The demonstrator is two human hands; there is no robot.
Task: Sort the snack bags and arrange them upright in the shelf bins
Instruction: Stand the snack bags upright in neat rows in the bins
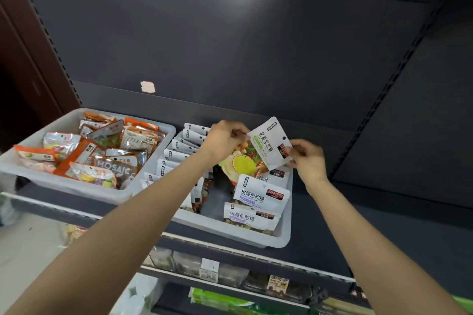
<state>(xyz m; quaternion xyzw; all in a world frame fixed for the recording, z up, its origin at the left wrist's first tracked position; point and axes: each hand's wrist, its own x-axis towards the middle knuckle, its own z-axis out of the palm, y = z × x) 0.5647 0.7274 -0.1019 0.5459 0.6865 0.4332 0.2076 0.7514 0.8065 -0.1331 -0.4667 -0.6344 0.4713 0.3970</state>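
Both hands hold one white snack bag [268, 143] with a fruit picture, tilted above the back of the right bin [230, 234]. My left hand [225, 139] pinches its left edge and my right hand [305, 157] grips its lower right corner. Inside that bin a row of white bags [176, 151] stands upright along the left side, and two white bags [258, 194] with purple labels lean at the front right. The left bin [58, 183] holds a loose heap of orange and clear candy bags [102, 153].
Both bins sit on a dark shelf [332, 233] with a dark back panel [230, 46] bearing a small pale sticker [147, 86]. Lower shelves carry more packaged goods [230, 273]. A slotted upright [399, 71] stands at the right.
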